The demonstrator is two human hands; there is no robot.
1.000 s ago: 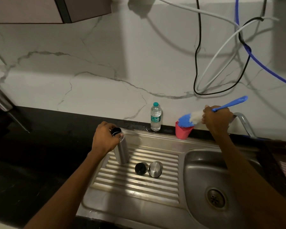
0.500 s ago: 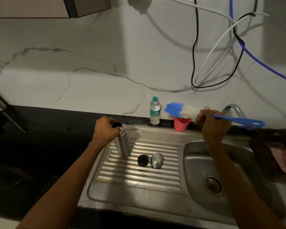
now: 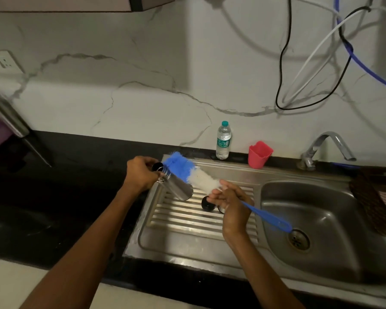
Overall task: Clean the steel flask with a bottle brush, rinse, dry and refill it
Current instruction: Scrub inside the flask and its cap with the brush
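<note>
In front of me runs a black counter (image 3: pixel 54 197) with a steel sink unit (image 3: pixel 187 248) set into it. On its ribbed drainboard (image 3: pixel 187 217) lies a black cap (image 3: pixel 206 205), partly behind my hand. At the back edge stand a plastic water bottle (image 3: pixel 223 140) and, well apart, a red cup (image 3: pixel 259 154).

The flask (image 3: pixel 176 185) is brushed steel with a soft shine. The bottle brush (image 3: pixel 188 172) has fluffy blue and white bristles and a glossy blue plastic handle. The sink (image 3: pixel 232 248) is steel, dull and a little scratched, its drainboard ribbed. At upper centre, the water bottle (image 3: pixel 223 140) is clear plastic; beside it the red cup (image 3: pixel 259 154) is matt plastic. The wall (image 3: pixel 143 74) looks like polished marble.
</note>
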